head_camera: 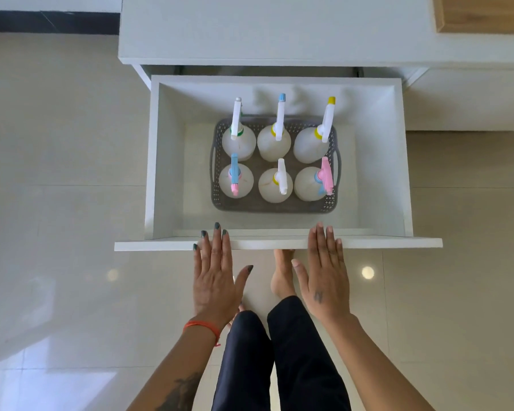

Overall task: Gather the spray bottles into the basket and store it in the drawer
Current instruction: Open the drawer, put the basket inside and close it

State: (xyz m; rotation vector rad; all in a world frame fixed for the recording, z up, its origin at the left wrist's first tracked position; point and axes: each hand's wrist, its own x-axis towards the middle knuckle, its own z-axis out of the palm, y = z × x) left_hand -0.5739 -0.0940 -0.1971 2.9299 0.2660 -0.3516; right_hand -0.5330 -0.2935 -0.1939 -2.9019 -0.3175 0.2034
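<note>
A white drawer [166, 161] stands pulled out from the cabinet. Inside it sits a grey perforated basket [267, 204] holding several white spray bottles [275, 140] with white, blue, yellow and pink trigger heads, all upright in two rows. My left hand [217, 277] is flat with fingers spread, its fingertips over the drawer's front panel [161, 244]. My right hand [325, 274] is flat too, fingertips over the same front edge further right. Neither hand holds anything.
The white cabinet top [279, 28] lies above the drawer, with a wooden board [484, 13] at the far right. Glossy beige floor tiles [57, 173] surround the unit. My legs in dark trousers and bare feet [282, 277] stand just below the drawer front.
</note>
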